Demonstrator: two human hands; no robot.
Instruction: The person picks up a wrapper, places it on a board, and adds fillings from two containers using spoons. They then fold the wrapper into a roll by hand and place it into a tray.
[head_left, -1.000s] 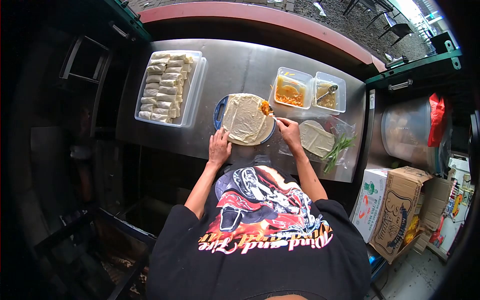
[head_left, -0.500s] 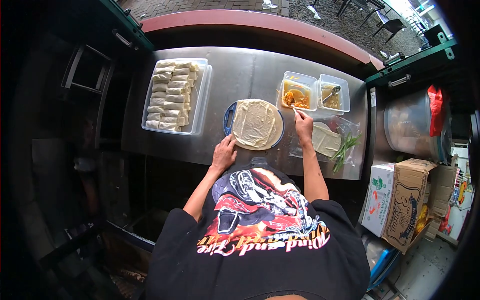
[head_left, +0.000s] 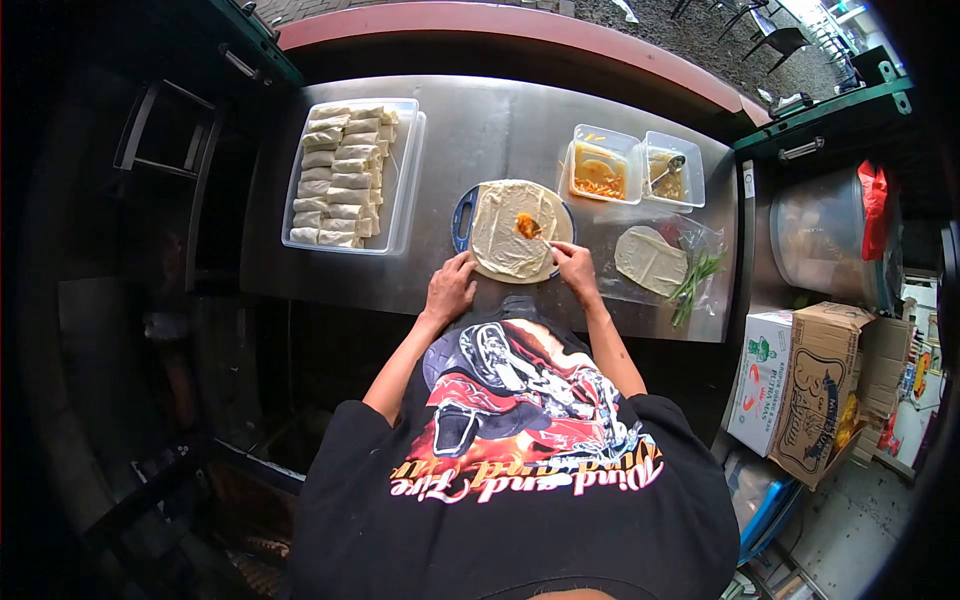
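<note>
A round wrapper [head_left: 500, 255] lies on a blue-rimmed round board [head_left: 461, 222], with a small heap of orange shredded filling [head_left: 527, 225] near its middle. My right hand [head_left: 577, 272] pinches the handle of a spoon whose tip is at the filling; the bowl is hard to make out. At the board's lower left edge rests my left hand [head_left: 451, 288], holding nothing, its fingers loosely extended. Right of the board, more wrappers [head_left: 650, 258] lie on a clear plastic bag.
A clear tub [head_left: 292, 213] of rolled wrappers stands at the left. A tub of orange filling [head_left: 598, 185] and a tub with a spoon [head_left: 668, 190] sit back right. Green stalks [head_left: 694, 288] lie near the steel table's [head_left: 480, 130] right edge. Cardboard boxes [head_left: 808, 395] stand farther right.
My right hand has moved left from the filling tub to the board with the spoon. Orange filling is now on the wrapper. My left hand stays by the board's edge.
</note>
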